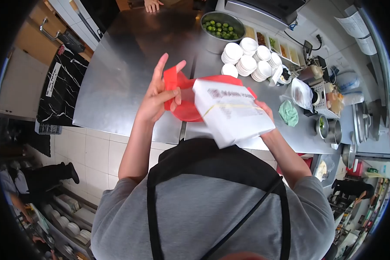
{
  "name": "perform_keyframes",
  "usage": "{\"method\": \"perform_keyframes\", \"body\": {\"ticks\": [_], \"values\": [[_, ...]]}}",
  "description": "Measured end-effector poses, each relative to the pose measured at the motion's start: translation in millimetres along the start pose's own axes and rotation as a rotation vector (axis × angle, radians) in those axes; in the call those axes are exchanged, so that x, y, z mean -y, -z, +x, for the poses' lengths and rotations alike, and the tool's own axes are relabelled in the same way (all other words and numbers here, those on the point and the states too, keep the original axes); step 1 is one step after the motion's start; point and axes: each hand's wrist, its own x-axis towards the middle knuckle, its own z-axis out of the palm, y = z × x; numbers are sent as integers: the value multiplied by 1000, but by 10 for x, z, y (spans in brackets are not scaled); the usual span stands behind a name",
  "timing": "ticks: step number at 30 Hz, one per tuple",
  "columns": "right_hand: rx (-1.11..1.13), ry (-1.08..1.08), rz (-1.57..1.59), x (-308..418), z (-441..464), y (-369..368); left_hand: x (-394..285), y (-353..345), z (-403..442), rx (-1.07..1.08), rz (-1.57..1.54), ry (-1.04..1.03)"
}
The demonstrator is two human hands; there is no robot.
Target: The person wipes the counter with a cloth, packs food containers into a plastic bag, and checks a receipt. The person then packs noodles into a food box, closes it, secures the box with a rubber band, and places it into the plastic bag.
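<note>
A red plastic bag (188, 110) is spread above the steel counter's front edge. My left hand (158, 93) pinches one of its handles, with some fingers stretched upward. In front of the bag is a white box (234, 115) with dark print and a yellow band round it, tilted and slightly blurred. My right hand (265, 113) is at the box's right side, its fingers partly hidden behind the box, and a bit of red bag shows just above it.
Stacks of white lidded cups (247, 63) and a metal pot of green limes (222, 32) stand on the steel counter (117, 65). Right of them are a green cloth (288, 113), bottles and metal pots. Another person's hand (153, 5) rests at the far edge. People are at lower left.
</note>
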Motion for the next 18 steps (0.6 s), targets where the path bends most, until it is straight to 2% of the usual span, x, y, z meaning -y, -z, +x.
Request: {"method": "perform_keyframes", "body": {"ticks": [2,4,6,11,13,14,16,17,18], "values": [[-59,-49,-41,-50,-28,-43,9,11,-66,123,-37,-1],[-170,-136,-109,-103,-47,-175,-22,-15,-154,158,-54,6],[-179,-128,-131,-51,-23,-231,-35,15,-241,274,2,11],[-232,-36,-192,280,52,-271,-75,9,-359,285,93,19],[-198,71,-212,392,28,-231,-60,-33,-351,50,259,107],[-196,67,-215,426,3,-200,25,3,-317,44,259,106],[-161,138,-131,460,-66,-93,421,198,-225,-308,776,-60],[-138,148,-96,470,-111,10,666,354,-225,-308,778,-61],[-137,152,-91,432,-174,44,933,553,-230,-322,944,3]]}}
